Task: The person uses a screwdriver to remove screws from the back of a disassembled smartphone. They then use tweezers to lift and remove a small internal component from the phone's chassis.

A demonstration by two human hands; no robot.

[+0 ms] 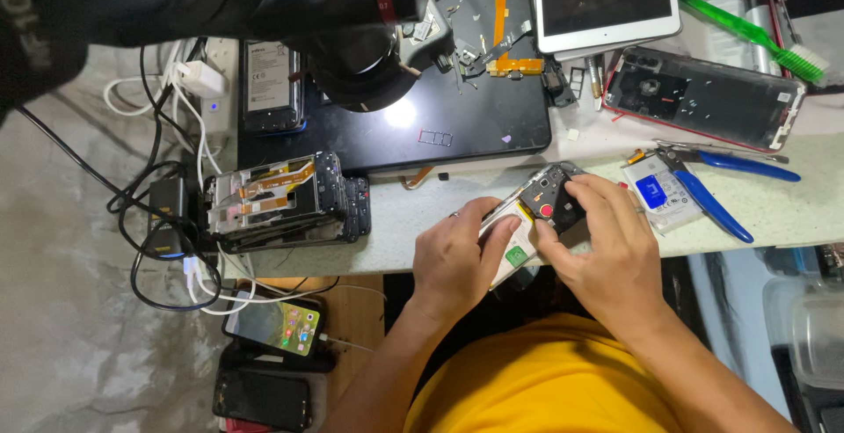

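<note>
An opened phone [543, 207], back cover off and inner parts and battery showing, is held over the front edge of the workbench [396, 222]. My left hand [457, 257] grips its lower left side, thumb on the battery label. My right hand [607, 244] grips its upper right side, with fingers curled over the camera end. Both hands hold the same phone.
A stack of stripped phone frames [281, 203] lies to the left. Blue-handled pliers [716, 189] and a loose battery [661, 192] lie to the right. Behind are a black mat [475, 121] with small parts, a white tablet [605, 0], a phone back shell [703, 97] and a green brush [756, 33]. Cables [167, 196] hang at left.
</note>
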